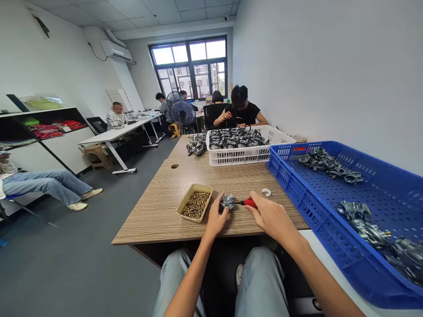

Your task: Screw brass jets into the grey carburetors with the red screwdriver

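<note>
On the wooden table, my left hand (216, 216) is closed around a small grey metal carburetor (228, 200), holding it near the front edge. My right hand (271, 216) grips a screwdriver (250, 203) by its red handle. The dark shaft lies nearly level and points left, its tip meeting the carburetor's right side; the exact contact is too small to make out. Just left of my left hand stands a cream tray (179, 210) of small brass jets (195, 204). A white ring-shaped piece (266, 192) lies beyond my right hand.
A blue crate (297, 200) with several carburetors stands at the right. At the table's far end are a white basket (239, 156) full of carburetors and a loose pile (197, 143). A co-worker (243, 110) sits behind it; a fan (181, 112) stands farther back.
</note>
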Demonstrator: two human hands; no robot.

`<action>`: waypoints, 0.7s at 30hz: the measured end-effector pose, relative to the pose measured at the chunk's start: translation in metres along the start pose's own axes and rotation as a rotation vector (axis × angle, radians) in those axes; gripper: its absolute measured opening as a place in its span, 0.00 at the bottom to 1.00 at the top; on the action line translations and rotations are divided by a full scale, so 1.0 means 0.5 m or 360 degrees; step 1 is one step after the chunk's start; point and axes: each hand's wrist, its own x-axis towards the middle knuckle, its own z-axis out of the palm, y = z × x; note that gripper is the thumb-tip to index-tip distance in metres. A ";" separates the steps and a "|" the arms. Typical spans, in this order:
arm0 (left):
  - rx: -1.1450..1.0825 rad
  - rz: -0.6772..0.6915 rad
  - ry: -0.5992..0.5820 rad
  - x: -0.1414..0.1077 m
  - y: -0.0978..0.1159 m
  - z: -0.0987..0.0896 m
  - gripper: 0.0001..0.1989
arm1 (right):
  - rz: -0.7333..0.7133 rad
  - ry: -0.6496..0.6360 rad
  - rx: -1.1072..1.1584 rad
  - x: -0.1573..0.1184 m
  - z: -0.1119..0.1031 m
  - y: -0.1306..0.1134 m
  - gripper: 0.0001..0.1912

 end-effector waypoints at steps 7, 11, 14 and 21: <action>0.0001 0.0028 0.0012 0.001 -0.007 0.003 0.31 | 0.0099 -0.0049 -0.0011 0.002 0.002 -0.007 0.03; 0.0005 0.0026 0.0014 0.001 -0.008 0.004 0.31 | 0.0108 -0.0076 0.0094 0.003 0.000 -0.003 0.02; 0.0005 0.0030 0.0009 0.001 -0.006 0.003 0.31 | 0.0113 -0.0084 0.0130 0.003 0.002 0.002 0.03; 0.0030 -0.0009 -0.0002 0.000 -0.007 0.002 0.32 | 0.0088 -0.0082 0.0183 0.002 0.002 0.004 0.03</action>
